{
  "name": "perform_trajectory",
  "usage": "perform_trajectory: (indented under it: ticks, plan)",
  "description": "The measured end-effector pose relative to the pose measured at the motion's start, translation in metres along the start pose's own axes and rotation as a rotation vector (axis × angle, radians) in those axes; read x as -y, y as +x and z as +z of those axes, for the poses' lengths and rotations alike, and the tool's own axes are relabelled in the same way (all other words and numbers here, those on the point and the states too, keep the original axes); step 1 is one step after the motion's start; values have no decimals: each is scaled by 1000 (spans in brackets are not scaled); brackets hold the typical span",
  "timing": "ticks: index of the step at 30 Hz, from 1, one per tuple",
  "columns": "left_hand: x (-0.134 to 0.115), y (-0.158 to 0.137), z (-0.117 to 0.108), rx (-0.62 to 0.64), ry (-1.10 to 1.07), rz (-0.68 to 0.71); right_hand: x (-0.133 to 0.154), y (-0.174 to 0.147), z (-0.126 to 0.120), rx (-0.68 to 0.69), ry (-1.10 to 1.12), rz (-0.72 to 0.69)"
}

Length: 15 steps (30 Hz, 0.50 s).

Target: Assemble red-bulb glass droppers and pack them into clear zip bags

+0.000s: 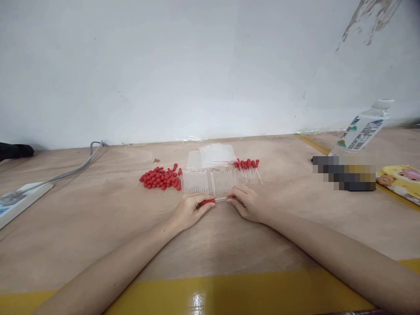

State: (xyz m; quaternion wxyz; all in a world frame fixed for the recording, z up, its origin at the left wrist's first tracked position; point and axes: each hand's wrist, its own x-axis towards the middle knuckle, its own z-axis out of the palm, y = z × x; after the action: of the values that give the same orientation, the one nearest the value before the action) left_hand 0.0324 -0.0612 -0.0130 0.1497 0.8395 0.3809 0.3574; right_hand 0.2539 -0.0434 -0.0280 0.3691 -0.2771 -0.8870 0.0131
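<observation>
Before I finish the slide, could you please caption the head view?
Left hand holds a red bulb, right hand a clear tube; beyond lie a bulb pile, tube rows and red-capped tubes.

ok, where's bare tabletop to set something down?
Left: between the white power strip and the heaped small red teardrop bulbs.
Right: between the red-topped clear droppers and the pixelated dark object.
Near: from left hand and right hand down to the shiny yellow tape strip.
Crowded: centre, thin clear tubes in rows from bulbs to droppers, flat translucent plastic sheets behind.
</observation>
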Motion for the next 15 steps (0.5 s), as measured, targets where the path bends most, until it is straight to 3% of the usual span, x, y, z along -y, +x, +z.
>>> perform_trajectory:
  ticks: [7,15]
  plan:
    - [2,0,0,39,-44,-13,3,4,7,11,0,-16]
    - [5,1,1,31,-1,37,6,7,10,155,-81,46]
